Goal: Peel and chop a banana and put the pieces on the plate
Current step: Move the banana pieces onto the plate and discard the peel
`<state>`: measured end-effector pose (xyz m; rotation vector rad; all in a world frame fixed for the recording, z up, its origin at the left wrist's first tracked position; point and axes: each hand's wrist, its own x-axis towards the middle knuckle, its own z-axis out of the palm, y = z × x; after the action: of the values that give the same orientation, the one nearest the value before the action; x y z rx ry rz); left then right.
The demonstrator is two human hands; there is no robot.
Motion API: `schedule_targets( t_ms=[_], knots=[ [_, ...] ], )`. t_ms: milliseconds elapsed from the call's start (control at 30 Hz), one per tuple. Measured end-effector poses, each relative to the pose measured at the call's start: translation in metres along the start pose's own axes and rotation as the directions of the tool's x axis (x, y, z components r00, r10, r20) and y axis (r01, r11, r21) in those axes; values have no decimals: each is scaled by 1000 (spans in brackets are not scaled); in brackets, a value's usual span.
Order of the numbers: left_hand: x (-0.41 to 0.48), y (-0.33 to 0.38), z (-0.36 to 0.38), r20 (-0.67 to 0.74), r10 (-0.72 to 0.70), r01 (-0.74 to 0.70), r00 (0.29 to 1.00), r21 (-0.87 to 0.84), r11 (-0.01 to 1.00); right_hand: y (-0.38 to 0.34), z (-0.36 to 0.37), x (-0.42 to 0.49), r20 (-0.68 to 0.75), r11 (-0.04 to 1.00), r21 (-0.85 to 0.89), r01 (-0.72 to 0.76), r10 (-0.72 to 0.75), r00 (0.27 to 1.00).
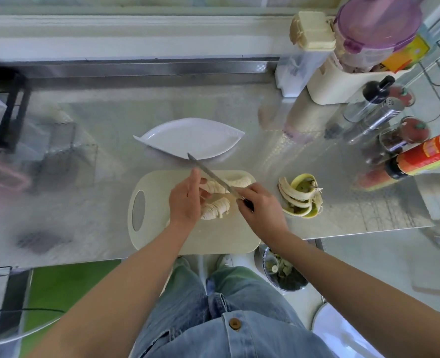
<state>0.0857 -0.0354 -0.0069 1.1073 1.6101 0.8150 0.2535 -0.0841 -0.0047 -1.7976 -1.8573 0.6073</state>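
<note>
At a steel kitchen counter (pixel 89 140), a person stands over a cream cutting board (pixel 162 228) bearing sliced banana (pixel 216 209) in two curved rows. One row lies near the board's centre and the other toward 12 o'clock. The left hand (pixel 185 202) reaches in from 7 o'clock, its index finger raised and its other fingers curled against the left end of the farther row. The right hand (pixel 262 205), coming from 5 o'clock, grasps the dark handle of a kitchen knife (pixel 208 174). The blade slants across the farther row toward 11 o'clock, and its tip reaches the near rim of a white leaf-shaped plate (pixel 187 138). Whether the edge touches the fruit cannot be told. The plate sits just beyond the board at 12 o'clock and holds no pieces. A splayed banana peel (pixel 300 198) lies on the counter at 3 o'clock from the board. Sauce bottles and shakers (pixel 384 120) crowd the counter at 2 o'clock.
</note>
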Motion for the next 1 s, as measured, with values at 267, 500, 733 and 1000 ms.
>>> schedule_targets(
  t_ms=[267, 500, 733, 1000],
  knots=[
    [-3, -19, -10, -136, -296, 274, 946, -156, 949, -28, 17, -3, 269, 985, -91, 149, -120, 956],
    [-14, -12, -23, -139, -254, 233, 957, -152, 961, -36, 25, 1, 477, 932, -108, 345, -256, 841],
    [-26, -13, -34, -72, -270, 244, 960, -252, 936, -36, 35, -1, 529, 957, -84, 278, -194, 826],
    [-31, -27, -47, -45, -253, 238, 966, -218, 946, -30, 46, -1, 550, 988, -89, 123, -54, 833]
  ],
)
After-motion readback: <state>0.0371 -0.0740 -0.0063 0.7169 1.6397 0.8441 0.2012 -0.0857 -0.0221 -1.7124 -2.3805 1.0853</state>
